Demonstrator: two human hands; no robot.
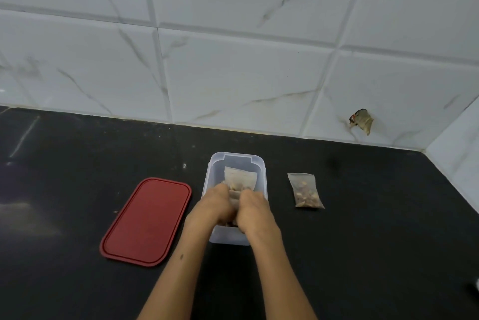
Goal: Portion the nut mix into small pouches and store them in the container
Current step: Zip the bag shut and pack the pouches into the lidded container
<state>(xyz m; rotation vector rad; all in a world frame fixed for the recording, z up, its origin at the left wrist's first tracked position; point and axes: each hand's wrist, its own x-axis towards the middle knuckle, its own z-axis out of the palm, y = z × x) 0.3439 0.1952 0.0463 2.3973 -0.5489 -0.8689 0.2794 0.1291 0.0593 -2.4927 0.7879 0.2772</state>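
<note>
1. Down at the middle of the black counter (363,242), both hands are in the clear plastic container (237,157): the left hand (215,205) and the right hand (252,209) have fingers curled over a pouch (234,196), tucking it in. How firm the grip is I cannot tell, as the fingertips are hidden inside the tub.
2. Risk now: pushing too hard could pop a pouch seal and spill nuts into the tub, or tip this light container forward.
3. Another filled pouch (239,177) already stands at the far end, leaning against the wall.
4. Off to the right, one more nut pouch (305,191) lies flat on the counter, waiting; space looks tight, so cramming it may crush the others.
5. Left of the tub, the red lid (146,221) lies flat, well apart, not yet fitted.
</note>
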